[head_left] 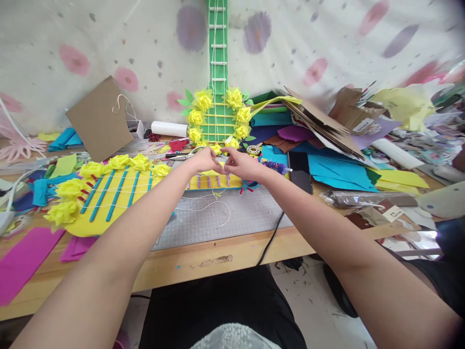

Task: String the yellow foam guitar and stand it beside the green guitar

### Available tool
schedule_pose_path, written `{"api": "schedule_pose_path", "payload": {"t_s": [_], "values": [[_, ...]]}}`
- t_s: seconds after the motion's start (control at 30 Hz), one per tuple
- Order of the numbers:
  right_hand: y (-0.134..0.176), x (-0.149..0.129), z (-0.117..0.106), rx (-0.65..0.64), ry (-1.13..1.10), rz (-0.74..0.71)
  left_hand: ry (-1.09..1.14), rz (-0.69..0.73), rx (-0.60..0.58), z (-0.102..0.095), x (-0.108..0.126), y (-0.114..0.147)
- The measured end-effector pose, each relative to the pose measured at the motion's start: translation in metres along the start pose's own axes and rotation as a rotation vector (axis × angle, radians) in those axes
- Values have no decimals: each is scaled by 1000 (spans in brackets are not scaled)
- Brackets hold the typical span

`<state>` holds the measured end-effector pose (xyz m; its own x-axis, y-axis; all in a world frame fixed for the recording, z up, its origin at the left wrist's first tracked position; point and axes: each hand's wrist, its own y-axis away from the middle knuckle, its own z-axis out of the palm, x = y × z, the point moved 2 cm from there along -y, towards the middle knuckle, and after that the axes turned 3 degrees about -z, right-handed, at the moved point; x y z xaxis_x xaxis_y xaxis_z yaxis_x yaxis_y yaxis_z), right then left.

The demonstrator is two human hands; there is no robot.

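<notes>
My left hand [206, 160] and my right hand [241, 163] meet over the neck of a yellow paper guitar, fingertips pinched close together. Thin white string [229, 213] runs from about the fingertips and loops down across the cutting mat; the exact grip is too small to make out. The guitar's yellow body [125, 191] lies to the left, with blue strips across it and yellow paper flowers [140, 162] along its edge. Purple bars cross the neck [204, 182] beneath my hands. Past my right hand, purple and blue decoration [278, 167] covers the neck's end.
A green craft guitar [218, 128] with yellow flowers leans upright at the back. A phone [300, 172], blue paper [337, 169] and cardboard sheets [327, 123] crowd the right. Magenta paper [27, 261] lies front left. A grey cutting mat [250, 211] covers the table's middle.
</notes>
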<state>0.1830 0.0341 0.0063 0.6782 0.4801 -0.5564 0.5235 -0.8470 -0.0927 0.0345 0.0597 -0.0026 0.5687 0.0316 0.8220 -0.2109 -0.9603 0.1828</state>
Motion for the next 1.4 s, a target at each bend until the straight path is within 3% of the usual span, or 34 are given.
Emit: {"api": "schedule_pose_path", "payload": {"t_s": [0.07,0.23,0.43,0.57,0.67,0.77,1.13,1.4], "values": [[0,2,-1,20,55,38,-32,-35,-7,-2,2,2],[-1,5,3,29,115,69,-17,-74,145,-6,-3,4],[-1,8,9,55,169,101,145,9,-53,14,-9,8],[0,9,9,63,197,118,181,220,-184,28,-9,10],[-1,10,8,86,190,128,168,365,-131,35,-8,16],[-2,10,7,124,178,136,157,407,-40,40,-8,21],[1,12,3,161,270,41,6,401,94,52,-10,15],[19,2,-11,137,439,-88,-163,303,160,56,-9,14]]}}
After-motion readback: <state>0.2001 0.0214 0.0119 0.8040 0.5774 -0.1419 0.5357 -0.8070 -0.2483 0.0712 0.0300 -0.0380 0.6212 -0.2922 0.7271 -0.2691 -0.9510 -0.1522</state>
